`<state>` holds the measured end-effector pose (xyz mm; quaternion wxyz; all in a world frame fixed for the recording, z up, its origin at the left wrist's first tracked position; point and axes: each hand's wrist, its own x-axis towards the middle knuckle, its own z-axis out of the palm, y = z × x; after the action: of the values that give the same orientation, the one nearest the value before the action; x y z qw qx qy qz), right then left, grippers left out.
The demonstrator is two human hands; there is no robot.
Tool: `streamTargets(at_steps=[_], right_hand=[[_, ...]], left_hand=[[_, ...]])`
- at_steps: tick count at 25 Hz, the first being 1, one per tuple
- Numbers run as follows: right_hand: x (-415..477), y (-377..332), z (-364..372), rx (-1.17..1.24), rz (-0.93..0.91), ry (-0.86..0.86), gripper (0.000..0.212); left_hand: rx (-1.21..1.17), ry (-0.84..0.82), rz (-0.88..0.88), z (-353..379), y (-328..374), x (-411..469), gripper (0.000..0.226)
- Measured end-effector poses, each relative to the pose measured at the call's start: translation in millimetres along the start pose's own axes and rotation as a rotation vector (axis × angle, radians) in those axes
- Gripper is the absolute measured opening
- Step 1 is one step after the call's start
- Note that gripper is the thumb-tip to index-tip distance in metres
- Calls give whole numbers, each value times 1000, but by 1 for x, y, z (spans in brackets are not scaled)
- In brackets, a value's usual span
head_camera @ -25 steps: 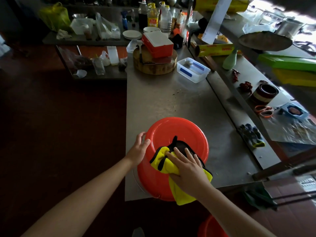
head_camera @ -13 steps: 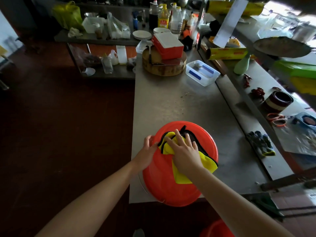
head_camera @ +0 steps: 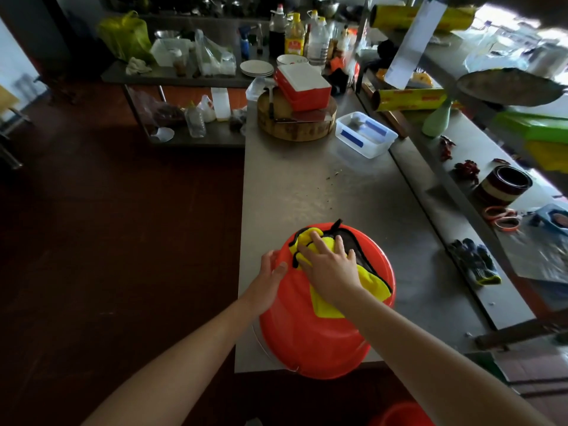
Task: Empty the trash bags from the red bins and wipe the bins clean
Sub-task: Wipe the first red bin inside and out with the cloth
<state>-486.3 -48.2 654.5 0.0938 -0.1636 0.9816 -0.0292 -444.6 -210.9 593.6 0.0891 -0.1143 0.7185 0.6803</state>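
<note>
Pressure matters: sweep the cloth [head_camera: 373, 282] under your flat right hand [head_camera: 330, 269], open left hand [head_camera: 270, 272] bracing the bin [head_camera: 307, 339].

A long grey stainless-steel tabletop [head_camera: 307, 186] stands on a dark reddish-brown floor [head_camera: 107, 241]. A raised steel shelf [head_camera: 461, 155] lines its right side. At the far end a second steel table [head_camera: 172, 75] with a lower shelf stands crosswise. Bright daylight [head_camera: 507, 23] enters at the upper right; the left side is dim.

Second red bin [head_camera: 399, 415] half off bottom edge; cloth [head_camera: 373, 282] partly under right hand [head_camera: 330, 269].
</note>
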Motion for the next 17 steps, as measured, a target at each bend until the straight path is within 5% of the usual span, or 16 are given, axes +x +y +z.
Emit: streamTargets(at_steps=[8,17], right_hand=[[-18,16,3,63,-25,0,46],[-105,21,12,24,-60,-30,51]], left_hand=[[31,6,28,5,-2,-5,62],[141,47,-16,7,-6,-6,49]])
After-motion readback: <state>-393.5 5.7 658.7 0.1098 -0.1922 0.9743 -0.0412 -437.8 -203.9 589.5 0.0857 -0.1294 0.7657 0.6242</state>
